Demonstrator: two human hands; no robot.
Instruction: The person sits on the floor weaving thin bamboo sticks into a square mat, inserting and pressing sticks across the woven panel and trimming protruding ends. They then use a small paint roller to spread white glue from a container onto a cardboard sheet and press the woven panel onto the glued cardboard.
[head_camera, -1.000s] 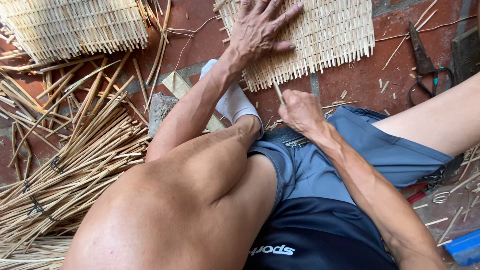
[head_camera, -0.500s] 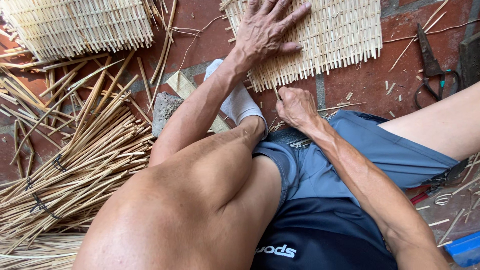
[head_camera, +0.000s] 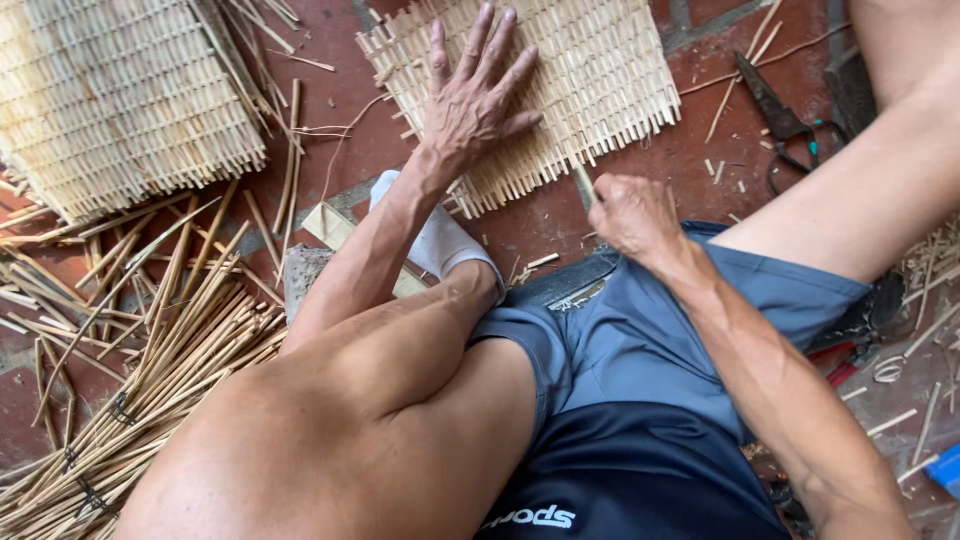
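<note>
My left hand (head_camera: 480, 100) lies flat, fingers spread, pressing on the woven bamboo mat (head_camera: 600, 80) on the brick floor (head_camera: 340, 120). My right hand (head_camera: 630, 212) is closed in a fist around a thin bamboo strip (head_camera: 583, 182) at the mat's near edge, just beside my left hand. Scissors (head_camera: 785, 125) lie beyond my right hand; loose bamboo strips (head_camera: 150, 360) are piled well off to the left.

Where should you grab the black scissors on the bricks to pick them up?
Probably by the looped handles. The scissors lie flat on the red brick floor, blades pointing up and left toward the woven mat, loops on the lower right. Come from that right side, so your fingers slip into the loops, away from the blades.
</note>
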